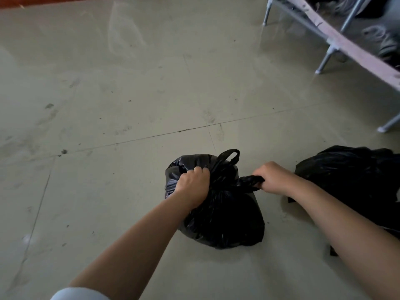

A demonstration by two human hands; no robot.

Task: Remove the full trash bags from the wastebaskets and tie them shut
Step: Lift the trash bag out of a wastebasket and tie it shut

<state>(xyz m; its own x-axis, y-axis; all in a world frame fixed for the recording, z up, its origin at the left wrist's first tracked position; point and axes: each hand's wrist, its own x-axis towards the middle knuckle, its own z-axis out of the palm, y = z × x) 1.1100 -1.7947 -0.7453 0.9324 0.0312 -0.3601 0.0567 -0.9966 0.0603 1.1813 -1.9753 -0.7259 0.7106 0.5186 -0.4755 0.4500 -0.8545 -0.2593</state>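
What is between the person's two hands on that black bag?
In the head view, the bag's gathered neck and an upright handle loop lie between the left hand and right hand.

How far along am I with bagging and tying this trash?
Done: the black plastic trash bag in the middle is out of its basket and sits on the grey tiled floor. In hand: your left hand grips its gathered top, and your right hand pulls a handle strap sideways, mid-knot. Left: tighten that knot. The second black bag at right looks loose; I cannot tell if it is tied.
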